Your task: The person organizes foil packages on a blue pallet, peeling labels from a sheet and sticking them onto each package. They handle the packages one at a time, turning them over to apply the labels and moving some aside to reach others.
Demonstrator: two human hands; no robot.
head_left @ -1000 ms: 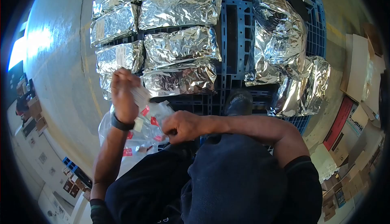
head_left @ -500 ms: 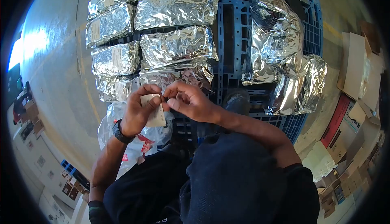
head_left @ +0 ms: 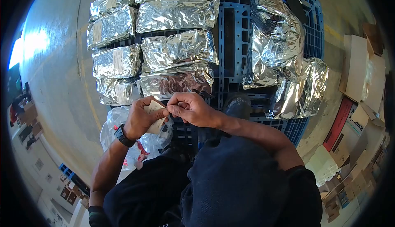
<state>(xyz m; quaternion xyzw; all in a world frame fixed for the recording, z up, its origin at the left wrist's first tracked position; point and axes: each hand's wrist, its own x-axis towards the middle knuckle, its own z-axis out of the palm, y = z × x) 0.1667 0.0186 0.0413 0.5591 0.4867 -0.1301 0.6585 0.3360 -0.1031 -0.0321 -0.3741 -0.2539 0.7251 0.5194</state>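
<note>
Between two groups of foil packs [head_left: 179, 15], a bare channel of blue pallet [head_left: 222, 50] runs forward from your shoe [head_left: 238, 105]; open floor [head_left: 57, 87] lies to the left. Your hands are near the closest left-group pack, above a clear plastic bag [head_left: 110, 132]. Your left hand [head_left: 142, 118] pinches a label [head_left: 156, 126] between thumb and fingers; your right hand [head_left: 189, 109] appears to pinch its right edge with thumb and forefinger. It is pale, flat and tilted, its faint print partly covered by your thumb.
</note>
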